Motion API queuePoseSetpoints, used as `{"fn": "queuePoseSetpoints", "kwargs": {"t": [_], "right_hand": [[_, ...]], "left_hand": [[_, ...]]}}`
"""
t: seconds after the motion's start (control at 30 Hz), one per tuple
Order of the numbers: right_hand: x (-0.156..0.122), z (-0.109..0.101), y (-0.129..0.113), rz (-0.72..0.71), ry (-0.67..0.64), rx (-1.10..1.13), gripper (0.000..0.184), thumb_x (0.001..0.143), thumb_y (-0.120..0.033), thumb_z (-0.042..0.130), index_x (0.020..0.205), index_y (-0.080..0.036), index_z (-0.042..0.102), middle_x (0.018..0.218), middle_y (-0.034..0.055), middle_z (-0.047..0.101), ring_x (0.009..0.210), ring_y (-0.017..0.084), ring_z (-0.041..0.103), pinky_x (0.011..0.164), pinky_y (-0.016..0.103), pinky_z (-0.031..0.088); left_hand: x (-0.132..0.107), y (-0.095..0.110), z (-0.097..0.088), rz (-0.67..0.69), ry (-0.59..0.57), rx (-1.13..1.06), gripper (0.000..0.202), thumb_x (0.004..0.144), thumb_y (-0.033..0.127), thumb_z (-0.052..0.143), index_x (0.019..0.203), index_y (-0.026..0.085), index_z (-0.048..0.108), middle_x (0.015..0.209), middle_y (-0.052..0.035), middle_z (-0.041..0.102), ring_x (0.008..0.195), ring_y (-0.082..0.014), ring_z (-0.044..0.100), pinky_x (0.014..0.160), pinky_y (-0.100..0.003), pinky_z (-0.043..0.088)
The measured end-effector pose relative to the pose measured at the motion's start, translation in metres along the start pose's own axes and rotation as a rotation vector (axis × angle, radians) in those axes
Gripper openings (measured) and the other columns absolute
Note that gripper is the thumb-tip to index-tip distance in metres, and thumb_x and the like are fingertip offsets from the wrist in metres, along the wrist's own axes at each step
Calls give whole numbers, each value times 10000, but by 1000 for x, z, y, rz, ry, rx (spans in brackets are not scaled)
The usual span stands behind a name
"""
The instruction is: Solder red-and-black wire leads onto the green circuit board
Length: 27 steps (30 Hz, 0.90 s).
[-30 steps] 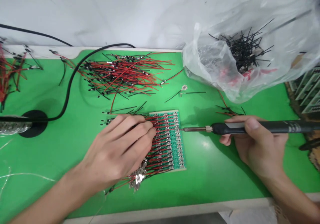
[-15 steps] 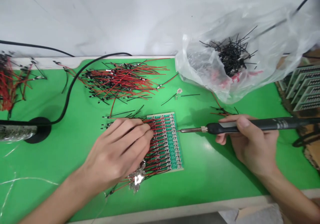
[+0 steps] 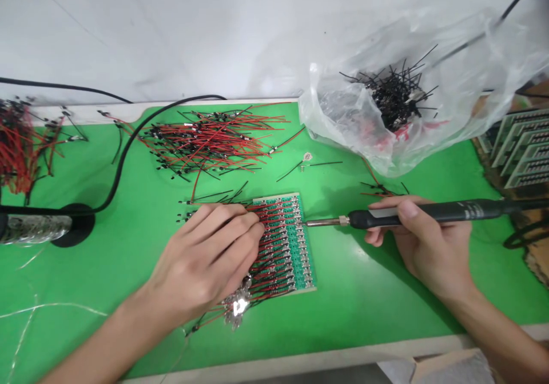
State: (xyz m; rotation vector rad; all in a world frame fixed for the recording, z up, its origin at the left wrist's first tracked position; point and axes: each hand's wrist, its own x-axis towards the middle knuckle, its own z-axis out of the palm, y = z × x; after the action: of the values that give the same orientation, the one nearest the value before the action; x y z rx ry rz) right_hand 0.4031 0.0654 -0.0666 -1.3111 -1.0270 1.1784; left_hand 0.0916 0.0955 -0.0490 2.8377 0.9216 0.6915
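Observation:
My left hand [image 3: 206,258] lies over the left part of a green circuit board [image 3: 298,246], its fingertips pressing on the rows of red and black wires [image 3: 274,252] fanned across it. Those wires hide the board's left side, and their silvery ends bunch below my palm. My right hand [image 3: 422,241] grips a black soldering iron [image 3: 412,215] by its handle. The iron's metal tip [image 3: 313,222] points left, close to the board's right edge and apparently not touching it.
A loose heap of red-and-black wires [image 3: 210,143] lies behind the board, with another at far left [image 3: 21,149]. A plastic bag [image 3: 386,103] holds black leads. Stacked boards [image 3: 525,149] stand at right. A black cable [image 3: 128,126] crosses the green mat [image 3: 343,298].
The whole scene sits slightly lower and further left in view. Both hands hold much the same position relative to the board, and the iron tip stays just off its right edge.

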Motion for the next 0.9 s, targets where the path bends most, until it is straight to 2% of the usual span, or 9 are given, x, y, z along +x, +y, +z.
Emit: {"fn": "queuePoseSetpoints", "kwargs": {"t": [0.9], "right_hand": [[-3,-1,-1,-42,-47,-10,189,940,-324,649,961,-234,814,670,29,775,541,189,708,513,312,596]], "left_hand": [[-1,-1,0,5,-10,9,266,849,82,723,1110,86,674,1094,-67,742,1019,-236,643,886,-399,543]]}}
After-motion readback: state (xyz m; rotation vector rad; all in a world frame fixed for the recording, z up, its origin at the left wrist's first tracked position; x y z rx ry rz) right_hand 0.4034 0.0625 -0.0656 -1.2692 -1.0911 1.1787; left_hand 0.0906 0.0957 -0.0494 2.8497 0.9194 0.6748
